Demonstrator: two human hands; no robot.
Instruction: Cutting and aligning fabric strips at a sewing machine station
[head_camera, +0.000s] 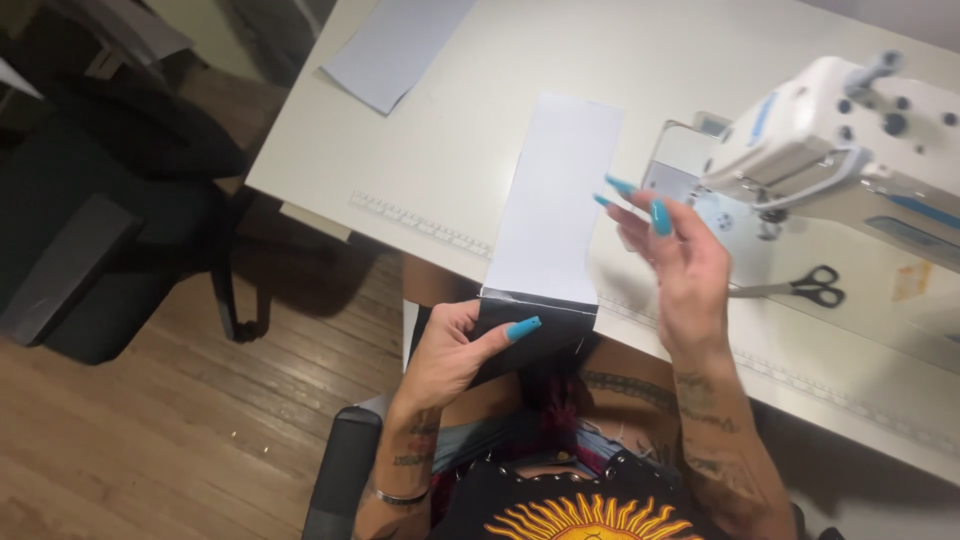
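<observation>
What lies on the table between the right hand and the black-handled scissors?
In the head view, only bare white table lies between the right hand and the scissors; the sewing machine stands just behind.

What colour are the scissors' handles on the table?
Black, on the metal-bladed scissors; head view shows them best.

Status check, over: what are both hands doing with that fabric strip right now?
Left hand pinching the strip's dark folded end at the table edge. Right hand open, raised over the strip's white length. Scissors and sewing machine alongside, clear.
</observation>
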